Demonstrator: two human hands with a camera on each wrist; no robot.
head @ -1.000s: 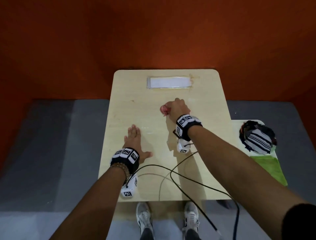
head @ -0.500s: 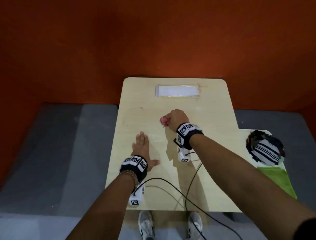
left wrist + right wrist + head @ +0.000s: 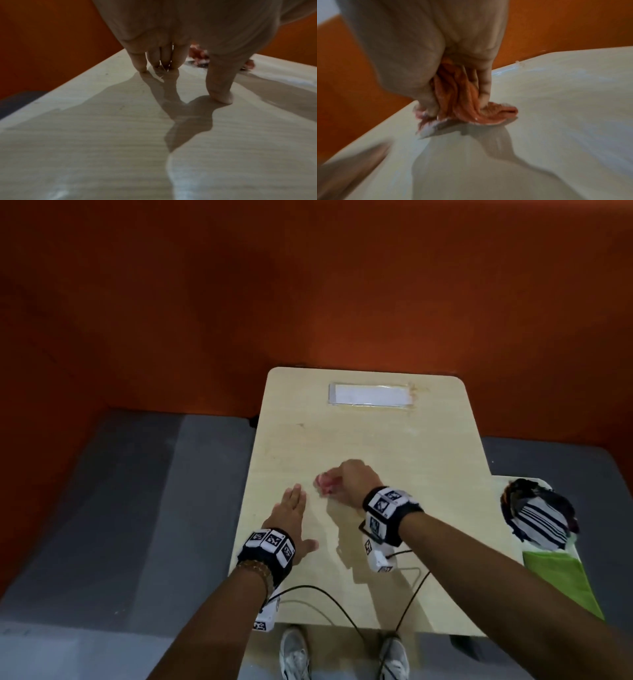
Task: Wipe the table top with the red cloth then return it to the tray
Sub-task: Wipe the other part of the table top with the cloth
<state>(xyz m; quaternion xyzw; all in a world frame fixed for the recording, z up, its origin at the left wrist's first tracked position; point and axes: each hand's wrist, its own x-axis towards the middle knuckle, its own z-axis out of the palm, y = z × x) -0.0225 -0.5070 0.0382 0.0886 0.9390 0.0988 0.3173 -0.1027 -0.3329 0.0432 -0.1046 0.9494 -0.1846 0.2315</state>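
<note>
My right hand (image 3: 349, 484) grips the bunched red cloth (image 3: 325, 483) and presses it on the middle of the light wooden table top (image 3: 376, 440). In the right wrist view the red cloth (image 3: 462, 100) hangs in folds out of the curled fingers (image 3: 484, 86) and touches the table (image 3: 556, 108). My left hand (image 3: 291, 515) lies flat on the table near its left edge, just left of the cloth. In the left wrist view the straight fingers (image 3: 161, 58) and thumb rest on the wood, with the cloth (image 3: 199, 54) behind them. The white tray (image 3: 500, 484) stands off the table's right side.
On the tray lie a dark striped cloth bundle (image 3: 537, 518) and a green cloth (image 3: 561, 580). A white label strip (image 3: 371, 394) is stuck near the table's far edge. Black cables (image 3: 342, 607) trail over the near edge. An orange wall (image 3: 308, 285) stands behind the table.
My right hand has dragged the cloth to the left and a little nearer, closer to my left hand. The left hand stays flat in place. The camera has tilted up.
</note>
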